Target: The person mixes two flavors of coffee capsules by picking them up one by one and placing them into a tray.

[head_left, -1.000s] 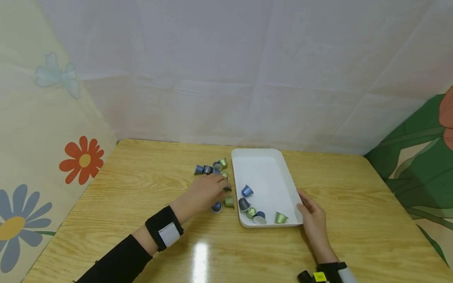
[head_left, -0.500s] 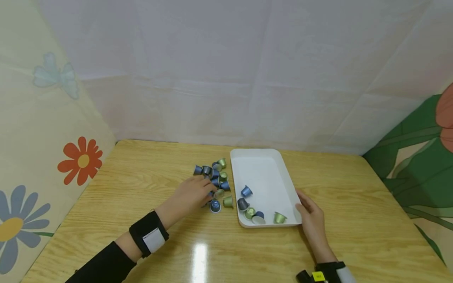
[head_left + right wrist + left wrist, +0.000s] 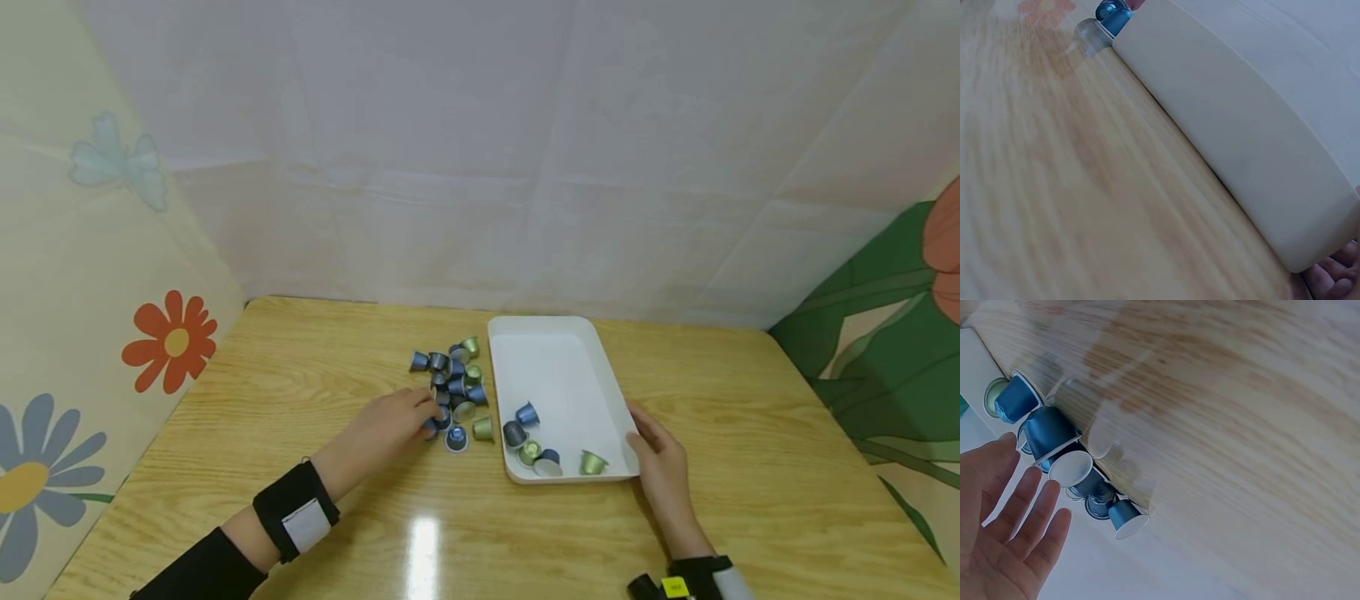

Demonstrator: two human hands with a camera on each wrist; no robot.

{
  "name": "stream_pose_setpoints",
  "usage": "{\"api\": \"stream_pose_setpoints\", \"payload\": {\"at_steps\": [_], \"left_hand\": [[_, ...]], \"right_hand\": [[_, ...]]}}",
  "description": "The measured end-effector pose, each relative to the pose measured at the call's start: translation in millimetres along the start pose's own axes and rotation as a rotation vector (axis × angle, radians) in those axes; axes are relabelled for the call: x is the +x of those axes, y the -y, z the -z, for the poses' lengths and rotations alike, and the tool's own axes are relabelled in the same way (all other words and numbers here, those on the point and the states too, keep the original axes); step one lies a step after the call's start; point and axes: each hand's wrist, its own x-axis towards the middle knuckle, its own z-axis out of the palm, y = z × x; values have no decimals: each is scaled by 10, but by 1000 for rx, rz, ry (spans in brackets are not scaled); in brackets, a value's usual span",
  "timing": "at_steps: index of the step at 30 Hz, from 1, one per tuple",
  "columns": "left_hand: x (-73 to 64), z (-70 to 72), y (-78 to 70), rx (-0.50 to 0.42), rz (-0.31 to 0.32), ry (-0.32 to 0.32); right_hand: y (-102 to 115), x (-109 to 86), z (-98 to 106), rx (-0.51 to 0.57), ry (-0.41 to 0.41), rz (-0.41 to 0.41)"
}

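Head view: nearest, the right hand pinches the right rim of the white tray by its near corner. Slightly beyond, the left hand, fingers loosely spread, meets the near left edge of the loose capsules; touching or just beside, I cannot tell. They lie on the table between left hand and tray, the left hand nearer. Farther off, the tray's long axis runs away lengthwise.
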Motion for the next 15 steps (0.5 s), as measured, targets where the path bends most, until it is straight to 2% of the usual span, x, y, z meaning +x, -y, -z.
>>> {"api": "stream_pose_setpoints", "payload": {"at_steps": [8,15], "left_hand": [[-27,-9,11,12,15,35],[-31,-73,13,-7,23,66]], "right_hand": [[11,1,-7,-1,-3,-1],[8,-1,-2,1,2,-6]]}}
